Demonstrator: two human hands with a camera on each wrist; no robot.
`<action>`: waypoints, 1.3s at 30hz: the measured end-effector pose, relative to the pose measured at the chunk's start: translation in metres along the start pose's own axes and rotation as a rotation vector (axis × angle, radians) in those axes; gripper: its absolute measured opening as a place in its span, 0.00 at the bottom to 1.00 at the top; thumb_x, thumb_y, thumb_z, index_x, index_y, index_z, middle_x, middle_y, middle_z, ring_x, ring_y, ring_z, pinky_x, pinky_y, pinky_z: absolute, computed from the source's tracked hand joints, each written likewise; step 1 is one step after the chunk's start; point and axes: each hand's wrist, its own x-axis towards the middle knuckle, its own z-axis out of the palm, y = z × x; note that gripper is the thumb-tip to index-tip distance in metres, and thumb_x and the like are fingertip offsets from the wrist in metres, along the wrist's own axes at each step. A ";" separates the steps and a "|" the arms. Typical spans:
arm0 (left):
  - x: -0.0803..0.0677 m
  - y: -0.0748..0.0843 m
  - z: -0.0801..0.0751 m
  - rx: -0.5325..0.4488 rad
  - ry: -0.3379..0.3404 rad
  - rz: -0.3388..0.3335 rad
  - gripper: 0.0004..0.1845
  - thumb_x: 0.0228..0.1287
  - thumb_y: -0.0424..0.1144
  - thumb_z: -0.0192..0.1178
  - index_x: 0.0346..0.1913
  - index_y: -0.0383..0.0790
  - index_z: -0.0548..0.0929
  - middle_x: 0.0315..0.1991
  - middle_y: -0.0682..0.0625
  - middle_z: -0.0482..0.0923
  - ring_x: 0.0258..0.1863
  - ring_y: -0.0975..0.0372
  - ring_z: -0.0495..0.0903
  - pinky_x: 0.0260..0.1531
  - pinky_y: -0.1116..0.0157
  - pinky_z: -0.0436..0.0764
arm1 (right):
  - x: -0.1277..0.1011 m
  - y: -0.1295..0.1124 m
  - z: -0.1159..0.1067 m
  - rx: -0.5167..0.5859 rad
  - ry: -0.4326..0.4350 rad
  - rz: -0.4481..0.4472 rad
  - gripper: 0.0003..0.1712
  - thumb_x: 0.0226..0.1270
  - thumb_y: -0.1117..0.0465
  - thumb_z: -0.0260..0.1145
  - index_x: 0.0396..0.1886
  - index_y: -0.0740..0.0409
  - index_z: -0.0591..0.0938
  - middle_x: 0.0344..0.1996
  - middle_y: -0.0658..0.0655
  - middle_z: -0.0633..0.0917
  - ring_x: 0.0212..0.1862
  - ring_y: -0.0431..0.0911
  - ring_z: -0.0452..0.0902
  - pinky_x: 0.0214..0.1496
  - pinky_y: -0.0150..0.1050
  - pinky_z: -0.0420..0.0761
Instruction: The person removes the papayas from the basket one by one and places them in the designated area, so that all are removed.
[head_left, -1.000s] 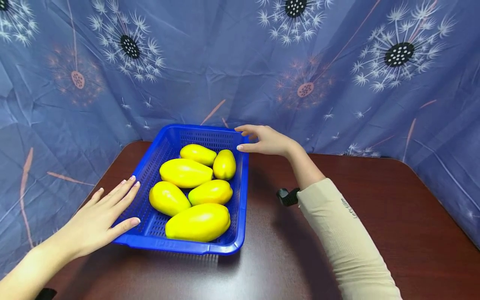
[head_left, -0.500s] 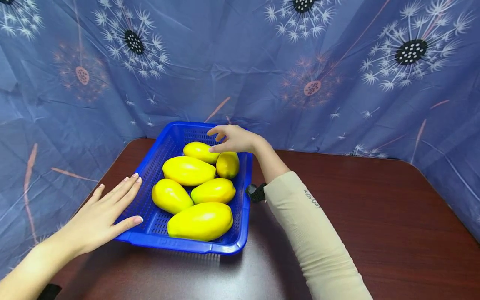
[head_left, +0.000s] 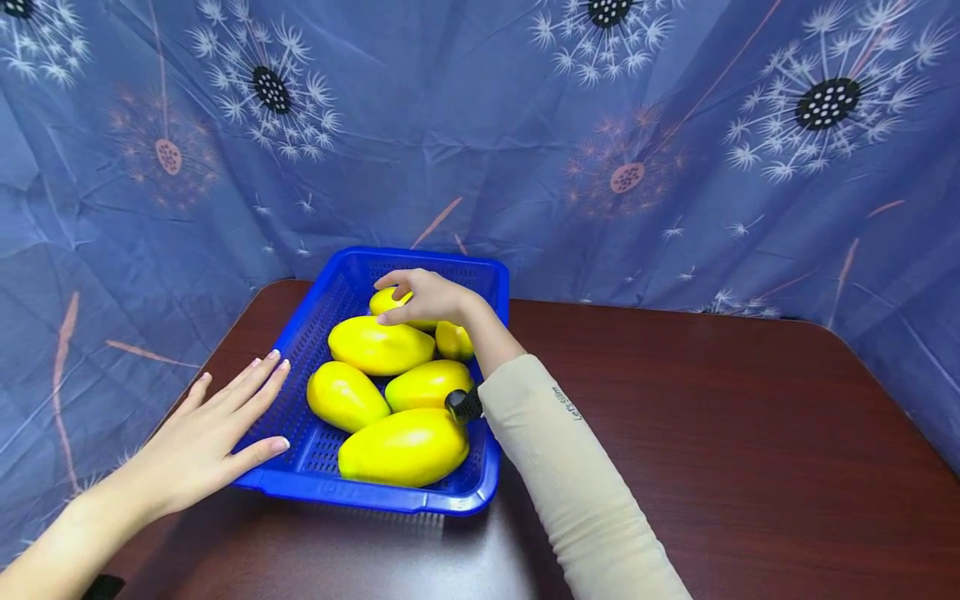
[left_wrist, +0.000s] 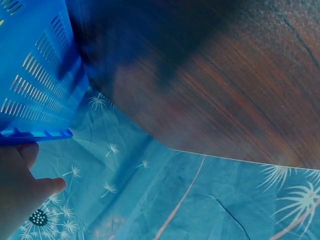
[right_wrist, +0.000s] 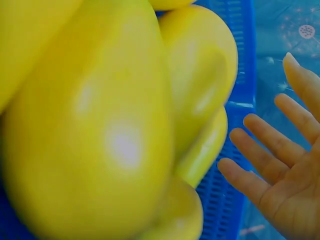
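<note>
A blue perforated basket (head_left: 491, 350) stood on a dark wooden table (head_left: 712, 417), close to the table's left rear corner, against a blue cloth backdrop (head_left: 525, 125) printed with dandelion heads. The basket held six yellow fruits. The rearmost fruit (head_left: 390, 302) lay at the far end of the basket, next to a smaller fruit (head_left: 452, 340) at the right wall. A large fruit (head_left: 381, 346) lay in front of these, two mid-sized fruits (head_left: 343, 396) (head_left: 427, 385) lay side by side behind the front one, and the largest fruit (head_left: 403, 447) occupied the near end.

The right hand (head_left: 426, 298) was over the far end of the basket and rested on the rearmost fruit. Its fingers were spread and only slightly bent, and were not closed round the fruit; in the right wrist view they (right_wrist: 260, 187) showed extended and separated, beside the fruits. A beige sleeve (head_left: 570, 467) covered the right forearm.

The left hand (head_left: 206, 442) lay flat against the outer left wall of the basket, fingers straight and together, with the thumb at the near left rim. The left wrist view showed the thumb (left_wrist: 22, 155) touching the basket's rim (left_wrist: 35, 135).
</note>
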 end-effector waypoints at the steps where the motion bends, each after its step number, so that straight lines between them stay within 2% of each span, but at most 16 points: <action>1: 0.000 0.000 0.000 -0.002 0.001 0.000 0.42 0.63 0.54 0.56 0.74 0.46 0.48 0.74 0.48 0.44 0.73 0.61 0.37 0.64 0.43 0.29 | 0.002 0.001 0.003 0.011 0.008 0.002 0.31 0.63 0.54 0.64 0.66 0.52 0.68 0.61 0.61 0.70 0.62 0.50 0.65 0.58 0.41 0.70; 8: 0.000 0.000 0.000 -0.007 0.000 -0.010 0.42 0.63 0.55 0.55 0.74 0.47 0.48 0.74 0.47 0.45 0.72 0.61 0.37 0.64 0.44 0.29 | 0.013 0.007 0.017 0.047 0.042 0.048 0.33 0.61 0.54 0.67 0.65 0.53 0.69 0.61 0.60 0.71 0.61 0.49 0.66 0.58 0.40 0.70; 20: 0.000 0.000 0.000 -0.032 0.001 -0.012 0.42 0.63 0.54 0.55 0.74 0.46 0.48 0.74 0.48 0.44 0.73 0.59 0.39 0.64 0.43 0.30 | 0.021 0.010 0.026 0.064 -0.015 0.123 0.36 0.57 0.57 0.70 0.65 0.53 0.69 0.61 0.60 0.71 0.62 0.49 0.65 0.60 0.39 0.68; 29: -0.001 0.001 0.001 -0.031 0.006 -0.013 0.42 0.63 0.54 0.55 0.74 0.46 0.48 0.74 0.49 0.43 0.73 0.60 0.39 0.65 0.44 0.31 | 0.023 0.012 0.029 0.006 -0.050 0.183 0.42 0.54 0.58 0.73 0.69 0.51 0.65 0.65 0.58 0.67 0.65 0.48 0.61 0.63 0.40 0.65; 33: 0.000 0.001 0.000 -0.035 0.006 -0.012 0.41 0.64 0.54 0.55 0.74 0.46 0.48 0.74 0.49 0.43 0.73 0.60 0.39 0.65 0.44 0.31 | 0.022 0.011 0.029 -0.003 -0.034 0.214 0.44 0.51 0.58 0.74 0.68 0.49 0.66 0.65 0.58 0.67 0.65 0.48 0.62 0.63 0.40 0.65; 39: -0.001 0.000 0.001 -0.038 0.010 -0.009 0.42 0.64 0.53 0.55 0.74 0.46 0.48 0.74 0.48 0.44 0.73 0.60 0.39 0.65 0.44 0.31 | 0.022 0.010 0.030 -0.083 -0.013 0.191 0.43 0.49 0.55 0.76 0.67 0.48 0.68 0.61 0.58 0.71 0.61 0.48 0.66 0.60 0.39 0.68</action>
